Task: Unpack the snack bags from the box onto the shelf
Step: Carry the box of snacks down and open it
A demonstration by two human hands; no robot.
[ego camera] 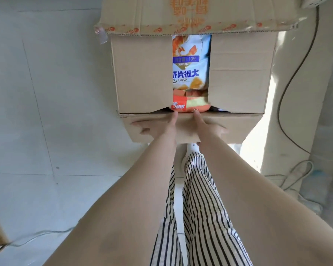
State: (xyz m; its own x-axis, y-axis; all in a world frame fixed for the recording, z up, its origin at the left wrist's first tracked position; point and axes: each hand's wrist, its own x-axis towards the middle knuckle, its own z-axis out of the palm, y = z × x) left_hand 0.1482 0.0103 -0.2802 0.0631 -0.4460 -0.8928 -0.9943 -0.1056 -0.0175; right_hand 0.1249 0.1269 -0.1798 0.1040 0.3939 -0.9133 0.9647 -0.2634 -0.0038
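Observation:
A cardboard box (142, 73) stands on the floor in front of me. Its two inner flaps lie nearly closed, leaving a narrow gap. Through the gap shows a blue-and-white crisp bag (190, 62), with an orange snack bag (188, 105) at the near end. My left hand (158, 127) and my right hand (206, 127) press flat on the box's near flap (238, 129), fingers straight and spread. Both index fingertips reach the flap's fold, just under the orange bag. Neither hand holds a bag. No shelf is in view.
The far flap (181, 14) stands open, printed with orange characters. Cables (288, 81) run along the wall at the right, below a power strip (313, 1). My striped trousers (200, 198) and a white shoe (185, 160) are below the box. Pale tiled floor (46, 93) lies to the left.

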